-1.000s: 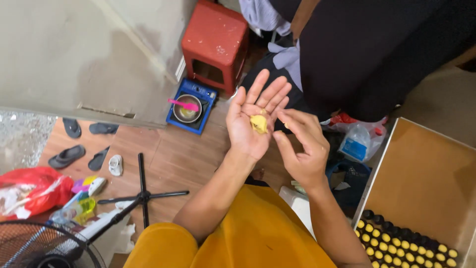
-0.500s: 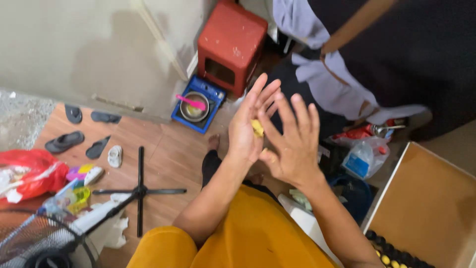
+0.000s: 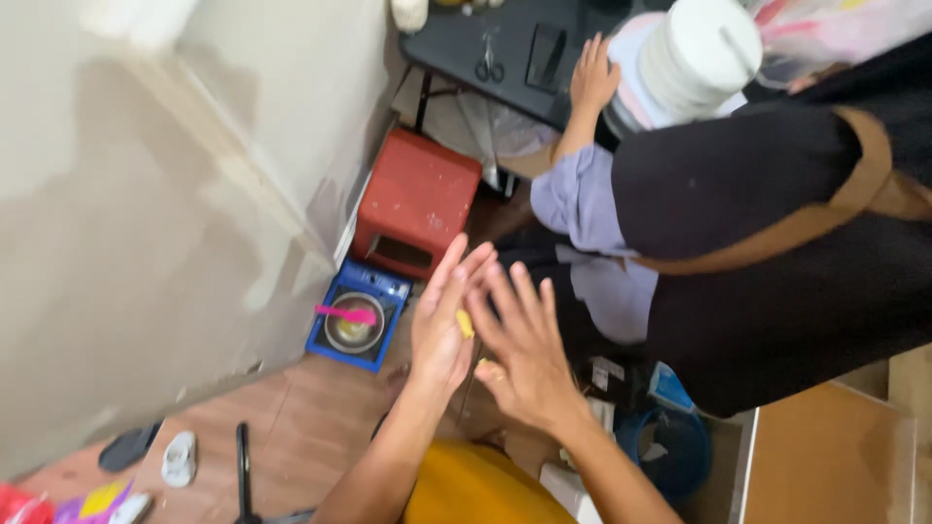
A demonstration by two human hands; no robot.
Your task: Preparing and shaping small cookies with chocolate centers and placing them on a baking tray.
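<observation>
My left hand (image 3: 442,325) is raised with its fingers straight and its palm turned to the right. My right hand (image 3: 522,349) lies flat against it, fingers spread. A small yellow lump (image 3: 465,323) is pressed between the two palms, and only an edge of it shows. Below the hands is my yellow lap (image 3: 471,490).
Another person in black clothes (image 3: 777,252) stands close on the right, one hand (image 3: 592,76) on a dark table (image 3: 456,44). A red stool (image 3: 416,202) and a blue scale with a metal bowl (image 3: 354,320) stand by the wall. A cardboard box (image 3: 835,466) sits at the lower right.
My right hand has come over the left palm and now covers the yellow lump. The view has tilted upward, so the table and the other person show more.
</observation>
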